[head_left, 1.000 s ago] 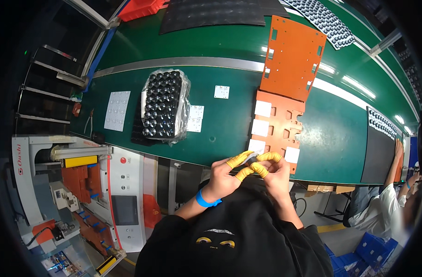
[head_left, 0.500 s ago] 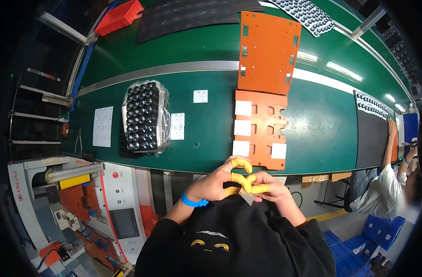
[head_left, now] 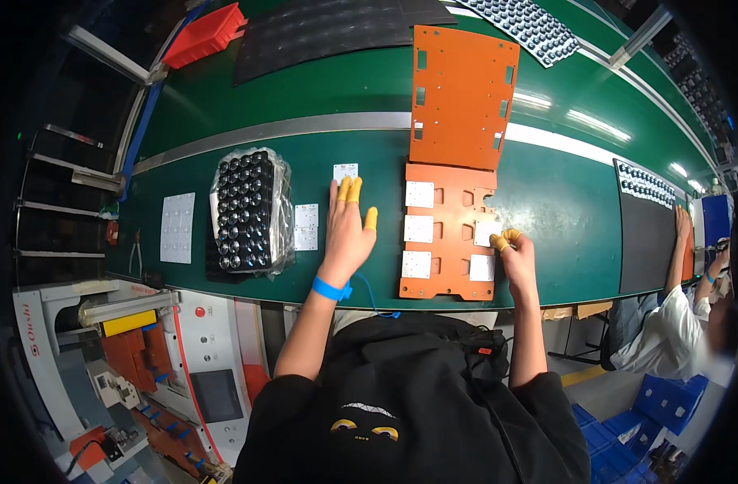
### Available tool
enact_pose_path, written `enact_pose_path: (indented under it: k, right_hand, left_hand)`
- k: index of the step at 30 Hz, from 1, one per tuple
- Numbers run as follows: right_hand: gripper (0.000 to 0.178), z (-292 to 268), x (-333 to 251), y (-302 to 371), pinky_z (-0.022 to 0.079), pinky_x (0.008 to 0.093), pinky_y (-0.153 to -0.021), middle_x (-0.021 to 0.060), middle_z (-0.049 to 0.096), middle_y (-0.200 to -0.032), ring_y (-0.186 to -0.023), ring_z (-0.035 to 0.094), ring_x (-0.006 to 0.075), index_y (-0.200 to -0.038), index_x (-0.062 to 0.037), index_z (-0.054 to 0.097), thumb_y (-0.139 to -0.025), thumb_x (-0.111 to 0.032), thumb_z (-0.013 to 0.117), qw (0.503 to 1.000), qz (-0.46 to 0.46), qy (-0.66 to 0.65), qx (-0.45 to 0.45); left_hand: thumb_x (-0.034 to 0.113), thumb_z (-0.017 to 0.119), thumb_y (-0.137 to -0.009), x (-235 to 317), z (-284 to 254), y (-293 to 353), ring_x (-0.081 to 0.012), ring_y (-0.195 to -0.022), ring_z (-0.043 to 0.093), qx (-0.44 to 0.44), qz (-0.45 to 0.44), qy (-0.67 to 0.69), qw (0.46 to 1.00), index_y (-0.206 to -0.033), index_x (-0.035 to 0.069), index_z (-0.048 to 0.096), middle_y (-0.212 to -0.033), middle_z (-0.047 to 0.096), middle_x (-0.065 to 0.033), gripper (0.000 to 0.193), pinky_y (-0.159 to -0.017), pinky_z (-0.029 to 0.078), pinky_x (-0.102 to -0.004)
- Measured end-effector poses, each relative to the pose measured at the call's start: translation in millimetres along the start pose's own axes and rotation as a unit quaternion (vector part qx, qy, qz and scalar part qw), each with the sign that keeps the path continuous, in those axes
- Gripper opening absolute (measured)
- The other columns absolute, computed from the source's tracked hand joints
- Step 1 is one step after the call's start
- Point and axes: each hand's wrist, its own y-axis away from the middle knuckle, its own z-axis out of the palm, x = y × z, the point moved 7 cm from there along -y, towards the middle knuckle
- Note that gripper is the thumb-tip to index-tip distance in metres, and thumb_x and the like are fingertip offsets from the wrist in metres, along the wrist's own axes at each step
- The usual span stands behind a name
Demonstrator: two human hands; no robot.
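Note:
Yellow finger cots cover several fingertips of both hands. My left hand (head_left: 349, 234) reaches forward with fingers stretched, its tips touching the near edge of a lone white square circuit board (head_left: 346, 170) on the green bench. At the right side of an orange fixture plate (head_left: 453, 262), my right hand (head_left: 517, 260) pinches the edge of a white circuit board (head_left: 483, 233) lying on the plate. Three similar boards sit in a column along the plate's left side. Another board (head_left: 482, 268) lies at its near right. The fixture's orange lid (head_left: 464, 97) stands folded back behind it.
Left of my left hand are two white boards (head_left: 306, 216), a bagged block of black round lenses (head_left: 244, 211), a white panel (head_left: 178, 228) and pliers (head_left: 136, 254). A red bin (head_left: 204, 36) sits far left. A machine (head_left: 216, 363) stands near left; a co-worker (head_left: 667, 339) works at right.
Both hands have parted from in front of my body, where they held a small thin piece. My left went forward to the lone board; my right brought a board onto the fixture's right side.

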Motion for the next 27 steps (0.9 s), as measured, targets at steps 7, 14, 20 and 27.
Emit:
enact_pose_path:
  k: [7, 14, 20, 27]
  right_hand:
    - [0.012, 9, 5, -4, 0.043, 0.0242, -0.066, -0.0006, 0.058, -0.077, -0.072, 0.051, 0.0084, -0.090, 0.0013, 0.062, -0.087, -0.009, 0.066, 0.998, -0.007, 0.058, 0.018]
    - [0.026, 9, -9, 2, 0.045, 0.0255, -0.065, 0.0017, 0.056, -0.082, -0.074, 0.054, 0.0103, -0.106, 0.0019, 0.057, -0.085, -0.009, 0.067, 0.999, 0.004, 0.042, 0.031]
    - [0.031, 21, -55, 11, 0.042, 0.0247, -0.060, 0.0005, 0.050, -0.079, -0.070, 0.049, 0.0089, -0.111, -0.0004, 0.055, -0.084, -0.007, 0.069, 0.971, -0.123, 0.187, 0.078]
    - [0.022, 166, -135, 46, 0.050, 0.0298, -0.061, 0.0098, 0.064, -0.090, -0.073, 0.061, 0.0151, -0.108, 0.0012, 0.061, -0.088, -0.004, 0.066, 0.944, -0.270, 0.102, -0.158]
  left_hand:
    - [0.015, 0.058, -0.091, -25, 17, -19, -0.0424, -0.142, 0.024, -0.022, -0.023, -0.094, 0.995, -0.142, -0.009, 0.032, -0.145, 0.037, -0.0290, 0.062, -0.117, 0.021, -0.0505]
    - [0.012, 0.060, -0.087, 11, 16, 26, -0.0372, -0.132, 0.039, -0.041, 0.078, -0.043, 0.995, -0.135, -0.004, 0.043, -0.134, 0.047, -0.0225, 0.053, -0.114, 0.027, -0.0503]
    - [0.020, 0.067, -0.085, 18, 11, 90, -0.0382, -0.125, 0.042, -0.056, 0.106, -0.082, 0.989, -0.126, -0.003, 0.053, -0.130, 0.050, -0.0177, 0.049, -0.110, 0.033, -0.0501]
    - [0.025, 0.071, -0.081, 22, -9, 148, -0.0338, -0.121, 0.046, -0.061, 0.168, -0.028, 0.983, -0.117, 0.003, 0.062, -0.119, 0.055, -0.0126, 0.042, -0.109, 0.037, -0.0496]
